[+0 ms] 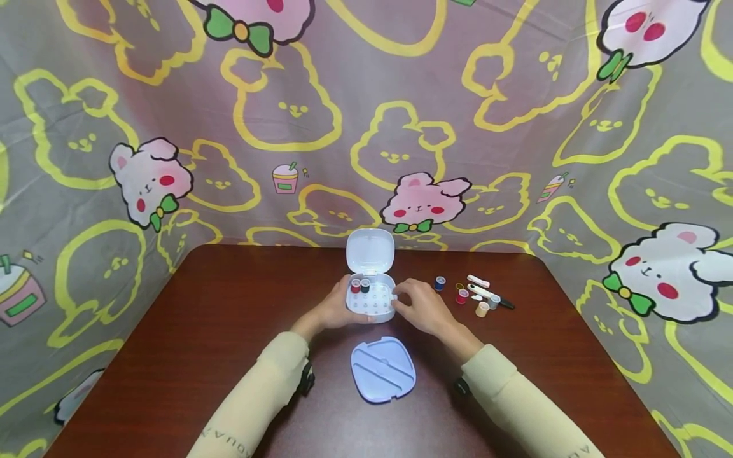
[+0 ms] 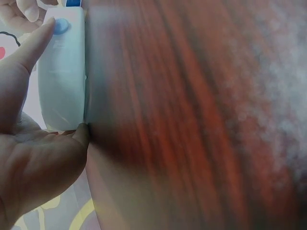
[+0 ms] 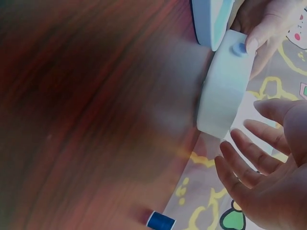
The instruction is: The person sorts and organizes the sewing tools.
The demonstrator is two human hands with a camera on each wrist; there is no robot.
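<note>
My left hand (image 1: 336, 305) grips the left side of a white sewing box (image 1: 375, 312). In the left wrist view its thumb lies at the blue button (image 2: 61, 26). The box's lid (image 1: 370, 251) is raised. Inside, a red thread spool (image 1: 356, 286) and a black thread spool (image 1: 365, 286) stand beside rows of small pegs. My right hand (image 1: 420, 306) is at the box's right edge, where thumb and fingertips pinch a small white thing (image 1: 394, 297), mostly hidden. Its other fingers (image 3: 244, 165) are spread loosely in the right wrist view.
A pale blue tray (image 1: 382, 370) with diagonal ridges lies in front of the box. To the right are a blue spool (image 1: 439, 284), a red spool (image 1: 461, 297), a cream spool (image 1: 482, 310), a grey spool (image 1: 494, 303) and a dark-ended slim tool (image 1: 506, 304). Patterned cloth (image 1: 321, 159) surrounds the table.
</note>
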